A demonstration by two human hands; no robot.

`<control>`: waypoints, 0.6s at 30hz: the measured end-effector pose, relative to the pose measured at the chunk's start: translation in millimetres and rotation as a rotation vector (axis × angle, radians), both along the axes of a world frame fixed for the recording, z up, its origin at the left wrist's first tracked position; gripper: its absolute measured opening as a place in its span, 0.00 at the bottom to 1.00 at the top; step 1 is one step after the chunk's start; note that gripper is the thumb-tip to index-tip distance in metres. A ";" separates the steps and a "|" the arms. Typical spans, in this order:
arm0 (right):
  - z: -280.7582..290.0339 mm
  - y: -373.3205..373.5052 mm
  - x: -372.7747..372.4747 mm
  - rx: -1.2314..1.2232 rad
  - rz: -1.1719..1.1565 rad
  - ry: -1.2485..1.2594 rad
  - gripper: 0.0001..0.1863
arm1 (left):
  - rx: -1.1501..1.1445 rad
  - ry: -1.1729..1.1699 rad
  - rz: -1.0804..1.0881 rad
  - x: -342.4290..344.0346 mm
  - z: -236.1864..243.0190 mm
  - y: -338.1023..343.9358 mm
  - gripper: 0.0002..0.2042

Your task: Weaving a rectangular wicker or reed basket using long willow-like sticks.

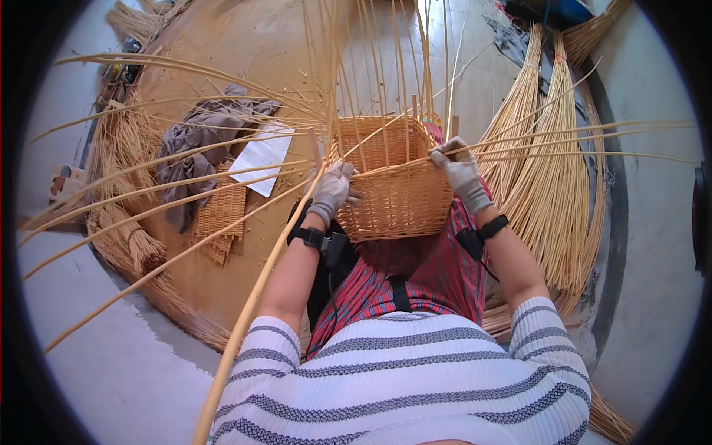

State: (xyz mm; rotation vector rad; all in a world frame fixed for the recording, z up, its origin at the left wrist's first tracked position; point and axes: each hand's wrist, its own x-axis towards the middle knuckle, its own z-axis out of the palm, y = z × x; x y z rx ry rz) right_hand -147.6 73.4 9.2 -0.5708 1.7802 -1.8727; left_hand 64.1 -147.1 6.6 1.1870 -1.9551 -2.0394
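Sitting just in front of the person, the woven basket (397, 204) has tall canes (426, 74) rising beyond its front rim. The gloved right hand (461, 172) pinches thin canes (393, 168) at the front right corner. At the front left corner is the gloved left hand (335, 187), fingers loosely bent (whether they grip a cane, I can't tell from here). Cane bundles (552, 178) lie to the right, a grey cloth (204, 137) to the left.
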 end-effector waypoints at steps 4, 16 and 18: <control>25.4 -31.5 -13.8 0.060 0.026 -0.013 0.10 | -0.009 0.058 0.034 -1.6 -9.2 5.7 0.12; 64.7 -203.3 17.3 -0.126 0.098 0.192 0.38 | -0.015 -0.039 0.208 -16.7 -17.6 11.6 0.15; 38.6 -130.2 27.8 -0.414 -0.089 0.111 0.28 | -0.110 0.000 0.153 -15.8 -21.9 10.8 0.13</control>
